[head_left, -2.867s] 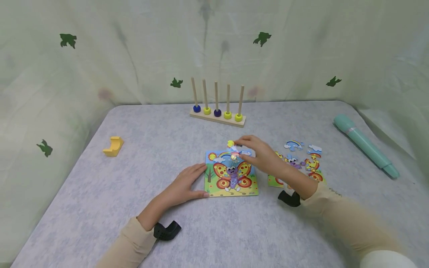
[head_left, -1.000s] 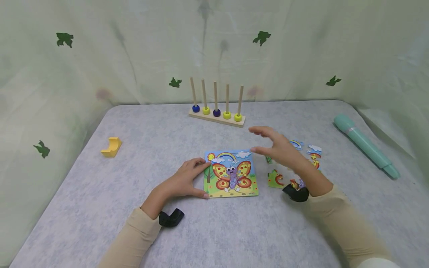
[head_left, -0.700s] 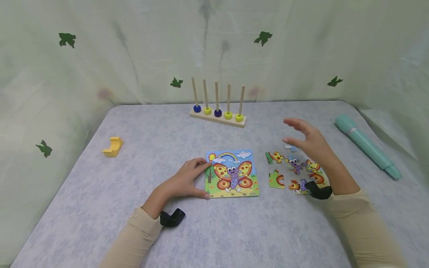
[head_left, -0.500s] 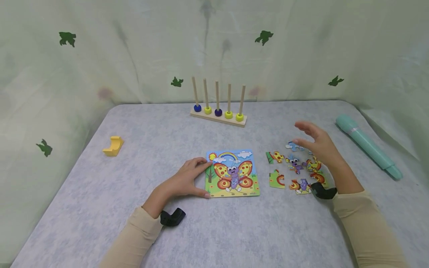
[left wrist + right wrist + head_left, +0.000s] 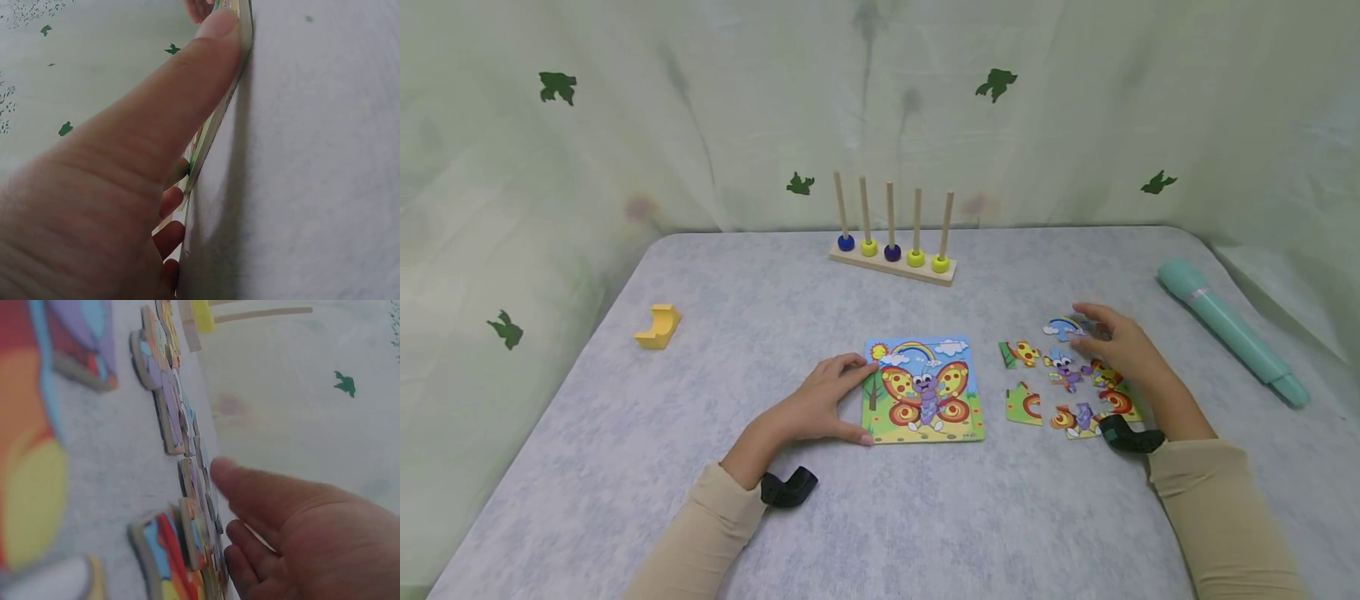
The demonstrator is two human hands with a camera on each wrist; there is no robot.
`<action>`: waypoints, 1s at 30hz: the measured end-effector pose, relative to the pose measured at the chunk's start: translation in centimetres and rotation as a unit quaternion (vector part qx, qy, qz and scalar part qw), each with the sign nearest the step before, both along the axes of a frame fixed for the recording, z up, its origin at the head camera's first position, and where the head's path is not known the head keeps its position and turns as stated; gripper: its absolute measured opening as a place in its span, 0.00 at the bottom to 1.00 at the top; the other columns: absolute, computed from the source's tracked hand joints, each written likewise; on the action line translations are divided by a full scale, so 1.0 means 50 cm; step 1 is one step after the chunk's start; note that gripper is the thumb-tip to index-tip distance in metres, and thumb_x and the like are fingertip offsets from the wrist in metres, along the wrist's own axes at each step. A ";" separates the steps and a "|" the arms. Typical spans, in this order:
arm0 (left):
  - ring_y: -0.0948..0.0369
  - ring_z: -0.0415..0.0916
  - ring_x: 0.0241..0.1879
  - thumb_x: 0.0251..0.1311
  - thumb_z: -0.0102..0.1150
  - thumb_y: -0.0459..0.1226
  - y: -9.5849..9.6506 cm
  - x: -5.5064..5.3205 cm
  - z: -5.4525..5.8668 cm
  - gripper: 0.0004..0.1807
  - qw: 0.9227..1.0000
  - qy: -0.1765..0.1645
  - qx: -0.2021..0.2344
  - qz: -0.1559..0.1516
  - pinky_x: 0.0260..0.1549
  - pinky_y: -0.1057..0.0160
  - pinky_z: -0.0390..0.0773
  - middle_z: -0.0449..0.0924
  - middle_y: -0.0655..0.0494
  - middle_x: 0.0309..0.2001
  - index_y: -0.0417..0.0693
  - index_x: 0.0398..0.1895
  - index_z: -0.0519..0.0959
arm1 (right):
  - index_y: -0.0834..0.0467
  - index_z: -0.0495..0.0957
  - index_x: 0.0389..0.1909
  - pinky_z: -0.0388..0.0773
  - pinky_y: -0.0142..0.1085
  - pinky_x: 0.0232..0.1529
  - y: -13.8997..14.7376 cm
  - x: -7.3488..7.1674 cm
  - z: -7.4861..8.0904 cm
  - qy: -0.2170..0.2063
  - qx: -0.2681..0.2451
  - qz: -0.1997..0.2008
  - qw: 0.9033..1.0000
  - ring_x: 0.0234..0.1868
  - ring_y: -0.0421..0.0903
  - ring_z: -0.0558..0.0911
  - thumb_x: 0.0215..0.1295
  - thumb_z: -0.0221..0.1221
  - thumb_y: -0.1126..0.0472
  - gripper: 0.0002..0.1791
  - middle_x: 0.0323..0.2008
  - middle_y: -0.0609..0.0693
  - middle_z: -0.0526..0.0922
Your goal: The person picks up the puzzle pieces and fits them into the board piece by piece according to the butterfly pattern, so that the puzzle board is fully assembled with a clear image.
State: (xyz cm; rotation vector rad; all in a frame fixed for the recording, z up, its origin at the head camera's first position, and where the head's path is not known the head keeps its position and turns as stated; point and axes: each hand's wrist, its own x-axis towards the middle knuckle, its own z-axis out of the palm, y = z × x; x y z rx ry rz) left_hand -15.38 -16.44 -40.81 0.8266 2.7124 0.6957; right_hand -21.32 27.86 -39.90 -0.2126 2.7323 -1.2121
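Observation:
A square butterfly puzzle [image 5: 922,392] lies on the table, with a sun and rainbow along its top. My left hand [image 5: 820,404] rests at its left side, thumb on the lower-left corner and a fingertip on the left border; the left wrist view shows the thumb [image 5: 181,81] over the puzzle's edge. To the right lie loose puzzle pieces, among them a butterfly-face piece [image 5: 1065,371] and a green corner piece [image 5: 1023,404]. My right hand [image 5: 1123,346] is low over these, thumb and forefinger spread at the right side of a rainbow piece [image 5: 1063,327]. It partly hides pieces beneath it.
A wooden stand [image 5: 895,265] with upright pegs and blue and yellow beads is at the back. On the right lies a teal toy microphone [image 5: 1232,329]. A yellow curved block [image 5: 658,327] sits at the left. A pale curtain hangs behind the table.
My right hand pressed a sky piece at the puzzle's top, released it, moved right and came down beside the rainbow piece. My left hand has stayed at the puzzle's left edge.

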 end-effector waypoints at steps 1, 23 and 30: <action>0.55 0.45 0.63 0.34 0.61 0.67 0.000 0.000 -0.001 0.56 1.000 0.000 0.001 0.000 0.58 0.51 0.52 0.50 0.54 0.64 0.56 0.69 0.54 | 0.59 0.54 0.67 0.50 0.59 0.57 0.002 -0.001 -0.003 0.002 0.008 0.004 1.000 0.63 0.65 0.52 0.62 0.55 0.50 0.36 0.65 0.63 0.54; 0.55 0.44 0.63 0.33 0.60 0.68 0.000 0.001 -0.004 0.57 1.000 -0.003 0.005 0.004 0.59 0.50 0.51 0.50 0.54 0.65 0.56 0.69 0.54 | 0.64 0.64 0.60 0.60 0.58 0.51 -0.008 -0.001 -0.001 0.049 0.070 0.014 0.996 0.55 0.63 0.63 0.64 0.53 0.51 0.29 0.58 0.65 0.61; 0.55 0.43 0.63 0.34 0.60 0.68 0.000 0.002 -0.002 0.56 1.000 -0.003 0.004 0.004 0.59 0.50 0.50 0.50 0.54 0.65 0.56 0.69 0.54 | 0.63 0.68 0.57 0.66 0.54 0.46 -0.061 0.018 0.048 0.142 0.042 0.024 0.989 0.49 0.58 0.67 0.63 0.55 0.57 0.24 0.55 0.61 0.66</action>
